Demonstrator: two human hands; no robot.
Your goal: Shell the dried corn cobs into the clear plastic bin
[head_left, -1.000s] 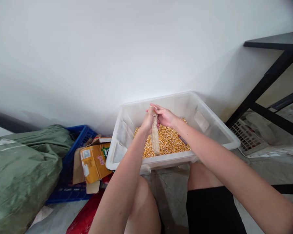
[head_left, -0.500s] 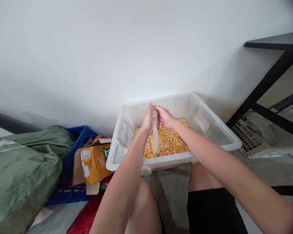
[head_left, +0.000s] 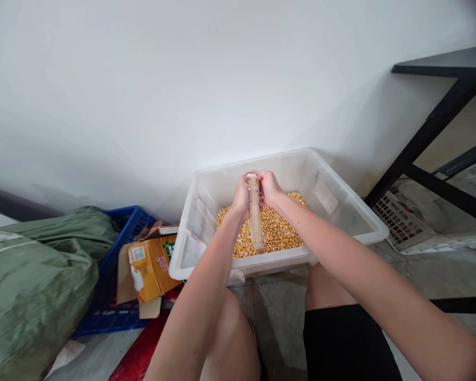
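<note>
A corn cob, mostly stripped to pale husky core on the side facing me, is held lengthwise above the bin. My left hand is closed around its far part from the left. From the right, my right hand grips the same far end, its fingers curled partly behind the cob. A few yellow kernels show near the cob's far tip. Below lie loose yellow corn kernels, spread over the floor of a translucent plastic bin. The cob's near end hangs just inside the bin's front rim.
Left of the bin are torn cardboard boxes, a blue crate and a green sack. A red bag lies in front. To the right stand a black-framed table and a white basket. A white wall rises behind.
The cob has turned slightly, its near end shifting right. My left thumb has come down across the far tip, and my right hand has moved a little closer around it.
</note>
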